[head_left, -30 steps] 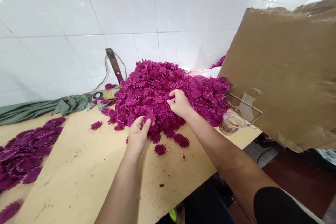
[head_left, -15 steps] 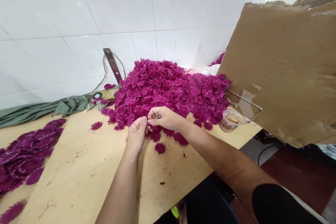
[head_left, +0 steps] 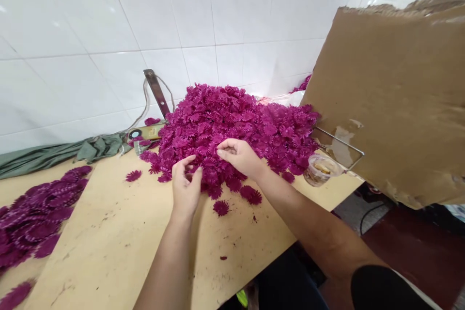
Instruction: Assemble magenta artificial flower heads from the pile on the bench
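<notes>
A large heap of magenta artificial flower heads (head_left: 225,116) rises in front of me, against the tiled wall. My left hand (head_left: 186,181) is at the heap's front edge, its thumb and curled fingers apart, with nothing visible between them. To its right, my right hand (head_left: 238,156) is over the front of the heap. Its thumb and forefinger are brought together in a pinch; whatever is between them, if anything, is too small to make out. Closer to me, a single flower head (head_left: 221,208) lies loose on the tan tabletop (head_left: 145,237).
Flatter magenta pieces (head_left: 36,213) are piled at the left. Behind them lie a green cloth (head_left: 65,152) and a yellow level-like tool (head_left: 148,131). At the right, a clear plastic cup (head_left: 321,169) stands beside a wire frame (head_left: 339,140) and a large cardboard sheet (head_left: 392,97).
My hands, which met at the fingertips, have moved apart. The left has opened and shifted slightly left; the right has gone right and a little up over the heap.
</notes>
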A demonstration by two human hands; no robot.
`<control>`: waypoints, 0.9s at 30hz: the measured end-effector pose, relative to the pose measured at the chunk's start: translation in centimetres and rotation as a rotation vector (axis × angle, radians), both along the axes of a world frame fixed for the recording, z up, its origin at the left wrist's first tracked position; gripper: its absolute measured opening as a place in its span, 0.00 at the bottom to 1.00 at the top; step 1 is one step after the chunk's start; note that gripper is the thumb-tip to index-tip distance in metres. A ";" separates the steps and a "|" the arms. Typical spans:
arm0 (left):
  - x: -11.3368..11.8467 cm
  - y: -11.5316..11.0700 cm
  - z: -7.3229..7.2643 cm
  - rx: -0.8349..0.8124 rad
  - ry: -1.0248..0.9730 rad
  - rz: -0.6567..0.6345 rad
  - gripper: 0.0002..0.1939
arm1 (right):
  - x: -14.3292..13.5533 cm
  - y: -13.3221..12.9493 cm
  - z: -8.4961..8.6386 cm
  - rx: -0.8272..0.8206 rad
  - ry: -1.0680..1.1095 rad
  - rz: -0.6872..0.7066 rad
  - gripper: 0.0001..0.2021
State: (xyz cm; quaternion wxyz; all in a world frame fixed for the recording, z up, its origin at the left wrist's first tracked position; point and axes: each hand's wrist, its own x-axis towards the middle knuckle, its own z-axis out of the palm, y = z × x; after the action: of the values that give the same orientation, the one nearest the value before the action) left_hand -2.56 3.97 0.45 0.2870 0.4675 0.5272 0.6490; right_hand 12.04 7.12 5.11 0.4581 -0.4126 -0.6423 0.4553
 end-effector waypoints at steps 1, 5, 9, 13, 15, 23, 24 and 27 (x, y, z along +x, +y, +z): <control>0.0 -0.1 0.1 0.001 -0.001 -0.034 0.17 | -0.4 -0.5 -0.1 0.031 -0.048 0.010 0.01; 0.4 -0.7 0.7 -0.084 -0.100 -0.242 0.16 | -1.2 -1.8 -0.6 0.265 -0.261 -0.064 0.02; 0.8 -0.6 0.9 -0.131 -0.230 -0.239 0.18 | -1.0 -2.4 -0.6 0.431 -0.385 -0.044 0.04; 0.6 -0.3 0.7 -0.143 -0.237 -0.208 0.19 | -0.8 -2.6 0.2 0.355 -0.343 0.069 0.08; 0.4 -0.3 0.7 -0.129 -0.198 -0.189 0.20 | -0.9 -2.5 0.4 0.334 -0.340 0.032 0.06; 0.3 -0.3 0.1 -0.152 -0.222 -0.285 0.24 | -2.4 -1.7 -0.6 0.012 -0.126 0.278 0.04; 0.3 -0.3 0.0 -0.152 -0.234 -0.311 0.23 | -2.5 -1.5 -0.7 0.004 -0.091 0.281 0.05; 0.4 -0.4 0.0 -0.096 -0.262 -0.320 0.22 | -2.2 -0.4 -0.6 0.039 -0.052 0.133 0.06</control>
State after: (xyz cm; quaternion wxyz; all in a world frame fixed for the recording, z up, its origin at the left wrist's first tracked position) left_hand -2.20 3.58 0.49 0.4745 0.4424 0.4349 0.6245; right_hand 9.81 6.73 4.48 0.4181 -0.3718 -0.6885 0.4614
